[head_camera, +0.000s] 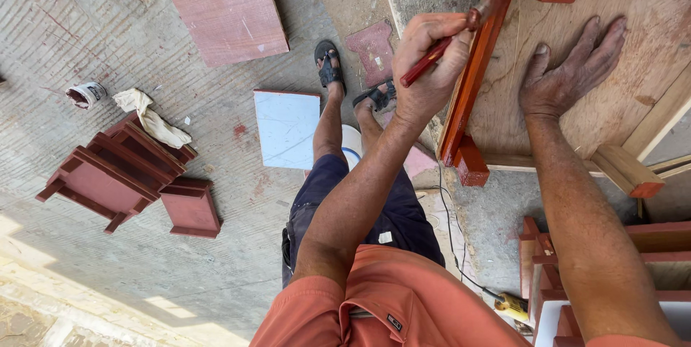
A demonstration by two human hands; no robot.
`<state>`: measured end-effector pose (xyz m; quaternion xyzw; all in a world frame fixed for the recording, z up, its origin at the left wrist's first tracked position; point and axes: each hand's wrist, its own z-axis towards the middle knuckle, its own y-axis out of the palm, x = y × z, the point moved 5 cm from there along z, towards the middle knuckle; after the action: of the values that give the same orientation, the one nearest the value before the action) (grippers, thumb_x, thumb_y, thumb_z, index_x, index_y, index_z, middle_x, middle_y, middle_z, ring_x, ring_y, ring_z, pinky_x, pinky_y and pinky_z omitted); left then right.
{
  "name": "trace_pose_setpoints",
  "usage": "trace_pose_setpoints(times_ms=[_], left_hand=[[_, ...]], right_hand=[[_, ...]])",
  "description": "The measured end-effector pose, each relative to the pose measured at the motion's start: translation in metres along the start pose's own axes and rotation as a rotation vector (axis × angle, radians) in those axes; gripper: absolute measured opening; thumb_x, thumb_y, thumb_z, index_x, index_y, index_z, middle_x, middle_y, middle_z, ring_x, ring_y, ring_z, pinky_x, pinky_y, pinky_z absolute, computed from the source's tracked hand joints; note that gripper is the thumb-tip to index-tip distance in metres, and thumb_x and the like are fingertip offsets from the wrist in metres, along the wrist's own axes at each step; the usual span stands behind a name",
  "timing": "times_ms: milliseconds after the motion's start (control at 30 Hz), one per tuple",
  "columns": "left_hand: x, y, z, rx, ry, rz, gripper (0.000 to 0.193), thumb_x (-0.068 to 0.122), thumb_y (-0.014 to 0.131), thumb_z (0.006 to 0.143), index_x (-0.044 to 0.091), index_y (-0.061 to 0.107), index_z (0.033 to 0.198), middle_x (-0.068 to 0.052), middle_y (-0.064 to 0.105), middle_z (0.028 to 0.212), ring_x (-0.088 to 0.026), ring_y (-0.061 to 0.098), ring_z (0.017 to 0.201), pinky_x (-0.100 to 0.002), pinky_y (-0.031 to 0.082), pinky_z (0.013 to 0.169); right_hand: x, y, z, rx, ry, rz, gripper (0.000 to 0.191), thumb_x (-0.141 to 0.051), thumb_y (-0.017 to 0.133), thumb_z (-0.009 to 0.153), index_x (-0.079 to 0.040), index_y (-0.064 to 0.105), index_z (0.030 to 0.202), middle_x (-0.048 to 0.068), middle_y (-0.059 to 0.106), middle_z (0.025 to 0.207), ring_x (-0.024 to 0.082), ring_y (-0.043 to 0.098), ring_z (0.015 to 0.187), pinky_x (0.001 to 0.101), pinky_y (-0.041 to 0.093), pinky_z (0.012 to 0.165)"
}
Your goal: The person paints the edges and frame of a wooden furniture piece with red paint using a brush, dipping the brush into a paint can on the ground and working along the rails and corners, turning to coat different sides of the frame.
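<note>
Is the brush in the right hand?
No, the left hand holds the brush; the right hand lies flat on the plywood.

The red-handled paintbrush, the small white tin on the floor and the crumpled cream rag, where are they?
Red-handled paintbrush [432, 59]: head view, on its handle, just below the left hand [430, 66].
Small white tin [86, 93]: head view, on its side wall.
Crumpled cream rag [151, 120]: head view, on its middle fold.

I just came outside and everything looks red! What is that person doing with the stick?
It's a paintbrush, held in the person's left hand, with its tip against a red wooden strip on a plywood panel. The right hand lies flat on the panel. Red-painted pieces sit on the concrete floor.
</note>
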<state>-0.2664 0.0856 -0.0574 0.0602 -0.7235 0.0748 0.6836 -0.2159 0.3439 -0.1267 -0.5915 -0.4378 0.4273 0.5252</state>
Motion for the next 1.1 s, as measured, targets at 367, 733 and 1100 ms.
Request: trace_pose_setpoints(times_ms=[367,733,1100], left_hand=[[0.019,-0.008,-0.001,0.044,0.057,-0.098,0.011,0.010,0.072,0.102,0.009,0.066,0.111,-0.007,0.071,0.113,-0.013,0.068,0.111,-0.027,0.061,0.098],[-0.008,-0.003,0.000,0.029,-0.086,-0.261,0.010,0.015,0.069,0.105,0.008,0.069,0.112,-0.005,0.070,0.114,-0.011,0.071,0.105,-0.028,0.064,0.093],[-0.007,-0.002,-0.002,0.021,-0.097,-0.119,0.009,0.016,0.071,0.105,0.009,0.070,0.111,-0.004,0.071,0.113,-0.011,0.072,0.103,-0.026,0.064,0.092]], right_hand=[[0.008,0.005,-0.002,0.000,-0.021,0.012,0.074,-0.061,0.032,0.116,-0.016,0.019,0.173,0.020,0.012,0.177,0.038,0.017,0.167,0.0590,0.019,0.134],[0.011,0.009,-0.006,0.015,-0.045,-0.009,0.073,-0.063,0.030,0.117,-0.015,0.018,0.171,0.020,0.011,0.174,0.036,0.017,0.163,0.0594,0.019,0.134],[0.010,0.008,-0.007,0.004,-0.029,0.019,0.073,-0.062,0.030,0.118,-0.018,0.018,0.175,0.019,0.012,0.178,0.036,0.018,0.164,0.0591,0.020,0.134]])
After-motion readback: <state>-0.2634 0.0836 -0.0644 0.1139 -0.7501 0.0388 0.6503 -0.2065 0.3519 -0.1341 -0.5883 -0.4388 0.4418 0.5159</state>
